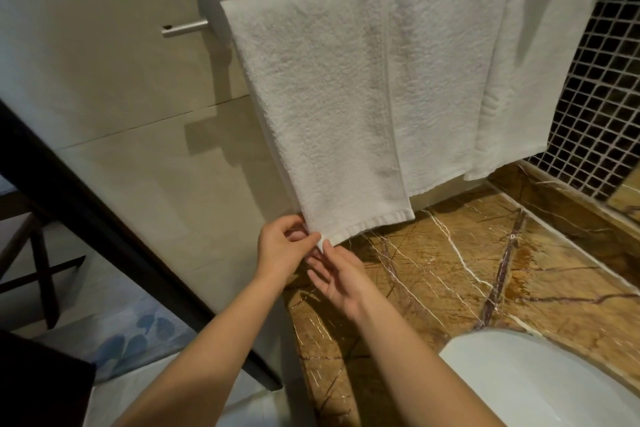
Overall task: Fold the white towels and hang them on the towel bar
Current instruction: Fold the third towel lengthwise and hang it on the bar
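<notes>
- White towel (322, 107), folded lengthwise, hangs over the towel bar (185, 28) at its left end, its hemmed bottom edge just above the counter.
- Left hand (282, 246) pinches the towel's lower left corner between thumb and curled fingers.
- Right hand (341, 279) lies just below that corner, palm up, with its fingers straight and loosely spread and gripping nothing; its thumb tip meets the hem.
- Second white towel (446, 80) hangs beside the first on the right, partly tucked behind it, and a third towel (540, 62) hangs further right.
- Bar's round mount (207, 7) sits on the beige tiled wall (104, 80).
- Brown veined marble countertop (485, 270) lies below, holding a white basin (540, 381); dark mosaic tiles (606, 97) cover the right wall.
</notes>
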`<state>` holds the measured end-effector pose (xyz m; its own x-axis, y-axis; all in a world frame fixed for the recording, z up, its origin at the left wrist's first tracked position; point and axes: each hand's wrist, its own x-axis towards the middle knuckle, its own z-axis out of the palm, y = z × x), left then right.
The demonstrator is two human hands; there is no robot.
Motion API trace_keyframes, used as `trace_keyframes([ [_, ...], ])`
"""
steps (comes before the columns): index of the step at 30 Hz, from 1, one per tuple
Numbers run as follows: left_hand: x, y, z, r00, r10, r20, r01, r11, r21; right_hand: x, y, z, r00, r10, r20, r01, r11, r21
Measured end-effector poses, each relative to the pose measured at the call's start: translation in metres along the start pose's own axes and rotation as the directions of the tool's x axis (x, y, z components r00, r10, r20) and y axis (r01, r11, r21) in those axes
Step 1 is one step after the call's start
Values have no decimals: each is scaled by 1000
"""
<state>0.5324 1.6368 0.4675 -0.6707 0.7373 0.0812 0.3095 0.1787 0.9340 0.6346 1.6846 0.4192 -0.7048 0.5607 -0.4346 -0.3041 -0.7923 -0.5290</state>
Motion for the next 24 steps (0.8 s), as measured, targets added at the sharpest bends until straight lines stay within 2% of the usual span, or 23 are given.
trace_keyframes([
  [4,-1,4,-5,999,-13,31,11,999,49,0,3,3,1000,-26,0,26,997,-67],
  [6,-4,13,-10,998,24,57,-31,989,142,-1,4,5,999,-43,-24,40,993,-114],
  [8,-6,29,-21,985,145,89,-166,933,319,0,5,6,996,-68,-65,59,989,-136],
  [10,-5,57,-38,942,323,89,-328,833,445,-1,6,8,992,-76,-105,59,986,-158],
  [12,-2,98,-59,856,514,53,-475,742,474,0,6,9,989,-78,-130,55,984,-171],
  [15,5,167,-86,641,767,-8,-652,550,522,0,5,12,985,-73,-155,48,986,-162],
  [17,14,210,-102,500,866,4,-674,386,630,-1,4,16,985,-71,-158,46,987,-155],
  [18,20,227,-108,477,878,46,-656,321,683,-1,4,17,985,-70,-161,45,987,-157],
  [19,26,242,-114,495,863,97,-631,281,723,-1,4,18,984,-70,-164,43,986,-162],
  [20,33,253,-118,546,826,140,-606,274,747,-1,4,18,983,-69,-168,40,985,-170],
  [22,45,265,-122,664,725,182,-571,335,750,-2,4,17,983,-68,-171,34,980,-195],
  [24,53,269,-122,723,652,229,-577,387,719,-3,4,16,982,-72,-177,32,975,-218],
])
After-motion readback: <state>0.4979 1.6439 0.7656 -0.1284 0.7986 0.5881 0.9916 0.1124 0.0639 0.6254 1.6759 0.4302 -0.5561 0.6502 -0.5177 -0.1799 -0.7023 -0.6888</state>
